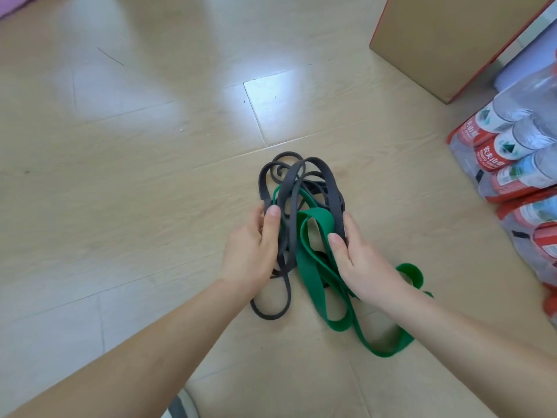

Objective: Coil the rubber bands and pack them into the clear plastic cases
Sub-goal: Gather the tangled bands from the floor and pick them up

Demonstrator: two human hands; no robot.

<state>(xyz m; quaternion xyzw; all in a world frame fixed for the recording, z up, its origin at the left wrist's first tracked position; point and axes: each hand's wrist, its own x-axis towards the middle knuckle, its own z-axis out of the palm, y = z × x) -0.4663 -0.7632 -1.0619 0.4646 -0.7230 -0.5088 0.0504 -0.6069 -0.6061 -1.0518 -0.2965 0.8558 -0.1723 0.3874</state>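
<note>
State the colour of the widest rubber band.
The widest band is green; head view shows it best.

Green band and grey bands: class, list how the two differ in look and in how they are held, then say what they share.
Colour: the green band is bright green, the grey bands dark grey. Width: the green band is broader than the grey bands. Hold: the left hand grips the grey bands; the right hand pinches the green band. Shared: both are loose, tangled loops trailing onto the floor.
</note>
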